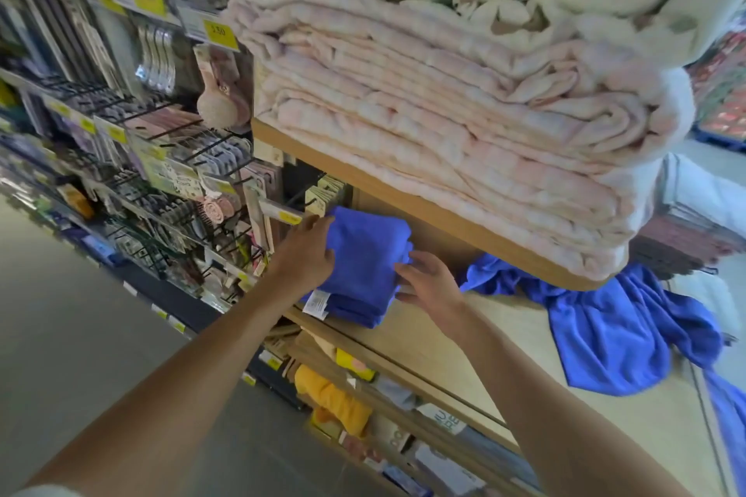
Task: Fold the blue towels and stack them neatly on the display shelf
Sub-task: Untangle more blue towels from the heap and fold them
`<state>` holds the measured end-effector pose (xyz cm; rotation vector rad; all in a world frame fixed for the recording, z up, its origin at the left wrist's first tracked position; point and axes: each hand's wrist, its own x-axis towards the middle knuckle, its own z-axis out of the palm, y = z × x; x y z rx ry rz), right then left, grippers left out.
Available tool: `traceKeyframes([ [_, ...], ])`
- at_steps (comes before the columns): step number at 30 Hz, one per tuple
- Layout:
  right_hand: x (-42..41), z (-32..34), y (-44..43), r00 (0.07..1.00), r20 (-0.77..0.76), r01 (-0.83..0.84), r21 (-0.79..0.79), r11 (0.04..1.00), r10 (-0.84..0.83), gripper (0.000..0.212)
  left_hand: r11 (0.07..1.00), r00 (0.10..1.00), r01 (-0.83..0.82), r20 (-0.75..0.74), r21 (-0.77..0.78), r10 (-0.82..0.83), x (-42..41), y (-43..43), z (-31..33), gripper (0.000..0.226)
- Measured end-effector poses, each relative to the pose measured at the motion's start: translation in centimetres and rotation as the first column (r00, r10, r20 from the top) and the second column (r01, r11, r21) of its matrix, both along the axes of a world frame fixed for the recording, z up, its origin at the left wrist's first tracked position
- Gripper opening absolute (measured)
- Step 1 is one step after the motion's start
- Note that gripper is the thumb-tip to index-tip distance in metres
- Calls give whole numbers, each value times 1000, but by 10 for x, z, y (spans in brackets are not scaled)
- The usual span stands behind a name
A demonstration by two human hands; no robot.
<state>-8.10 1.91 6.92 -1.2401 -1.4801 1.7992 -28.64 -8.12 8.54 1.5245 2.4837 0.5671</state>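
Observation:
A stack of folded blue towels [363,266] sits at the left end of the wooden display shelf [436,339], a white label hanging from its front corner. My left hand [311,250] lies against the stack's left side with fingers stretched over the top edge. My right hand [428,282] touches the stack's right side, fingers spread and relaxed. Further right on the same shelf lies an unfolded, crumpled blue towel [613,335], partly draped over the shelf edge and partly tucked under the upper shelf.
The upper shelf board [403,194] carries a thick pile of pale pink blankets [444,105] overhanging the towels. To the left are peg hooks with small packaged goods [133,141] and yellow price tags. Below the display shelf sit yellow and boxed items [339,399]. Grey floor lies at lower left.

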Motion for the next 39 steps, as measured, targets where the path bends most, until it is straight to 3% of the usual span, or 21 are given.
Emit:
traceKeyframes([
  [3, 58, -24, 1, 972, 232, -56, 387, 920, -38, 18, 969, 981, 119, -174, 215, -82, 36, -8, 0, 45],
  [5, 109, -37, 5, 883, 444, -187, 630, 754, -152, 23, 899, 940, 283, -283, 333, -191, 72, -4, -5, 34],
  [8, 178, -51, 14, 741, 534, -265, 790, 553, -407, 32, 802, 892, 439, -306, 405, -333, 128, 17, -17, 30],
  [10, 216, -58, 21, 612, 568, -216, 789, 575, -550, 42, 760, 853, 522, -253, 387, -456, 163, 34, -28, 33],
  [13, 258, -63, 25, 435, 690, -178, 696, 695, -579, 50, 729, 778, 623, -123, 282, -617, 208, 60, -51, 37],
  [16, 281, -61, 20, 405, 725, -233, 671, 704, -557, 23, 714, 717, 670, 71, 201, -693, 246, 83, -75, 34],
  [18, 286, -54, 13, 467, 740, -239, 633, 736, -484, 14, 797, 728, 566, 325, 214, -604, 270, 99, -83, 30],
  [19, 288, -50, 8, 519, 747, -239, 594, 769, -415, 13, 866, 691, 453, 531, 210, -490, 281, 106, -82, 27],
  [21, 291, -44, -6, 595, 764, -287, 491, 822, -249, 19, 963, 458, 222, 856, 151, -240, 299, 121, -78, 19],
  [23, 293, -39, -22, 612, 788, -426, 394, 814, -61, 23, 995, 313, 56, 945, 86, -100, 306, 141, -79, 34],
  [25, 294, -36, -29, 569, 822, -550, 353, 757, 30, 22, 996, 254, -71, 967, 48, -28, 311, 156, -75, 68],
  [26, 295, -34, -25, 565, 825, -554, 373, 744, 7, 30, 991, 244, -125, 970, 44, -12, 314, 160, -72, 70],
  [27, 297, -31, -17, 585, 809, -513, 423, 747, -57, 38, 983, 277, -177, 961, 55, -4, 316, 164, -69, 59],
  [28, 298, -26, -5, 614, 775, -433, 490, 757, -150, 40, 967, 369, -240, 929, 92, 3, 317, 165, -66, 44],
  [30, 304, -16, 30, 688, 621, -193, 655, 730, -375, 22, 918, 603, -308, 797, 251, -16, 317, 161, -62, 42],
  [31, 307, -11, 51, 703, 536, -74, 709, 701, -467, 8, 885, 724, -260, 685, 387, -86, 319, 155, -60, 41],
  [33, 312, -5, 94, 676, 505, -25, 744, 667, -537, 27, 781, 937, 138, 176, 610, -303, 326, 142, -68, 32],
  [34, 313, -6, 114, 630, 577, -100, 724, 682, -520, 40, 738, 912, 388, -116, 552, -392, 332, 138, -73, 33],
  [35, 314, -7, 132, 552, 670, -181, 677, 713, -496, 49, 737, 835, 550, -279, 393, -475, 339, 136, -76, 43],
  [37, 316, -12, 160, 412, 814, -297, 544, 785, -409, 42, 777, 754, 628, -282, 46, -593, 352, 135, -79, 63],
  [39, 320, -11, 185, 419, 834, -340, 511, 789, -360, 24, 776, 747, 614, -214, -142, -630, 357, 138, -87, 70],
])
